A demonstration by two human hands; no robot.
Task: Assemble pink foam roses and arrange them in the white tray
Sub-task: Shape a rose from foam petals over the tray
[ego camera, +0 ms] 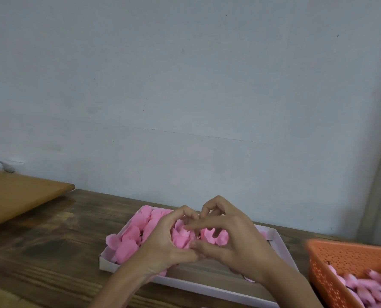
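Wooden table [51,252]; both hands' [163,245] [236,241] grip around a half-hidden pink rose [181,238] over the white tray [278,245].

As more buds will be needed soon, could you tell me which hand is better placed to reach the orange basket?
Probably the right hand: the orange basket of pink buds sits on its side, while the left hand is farther away, over the white tray.

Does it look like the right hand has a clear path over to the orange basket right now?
Probably yes. The right hand is busy pinching pink foam together with the left hand, but only bare table lies between it and the orange basket.
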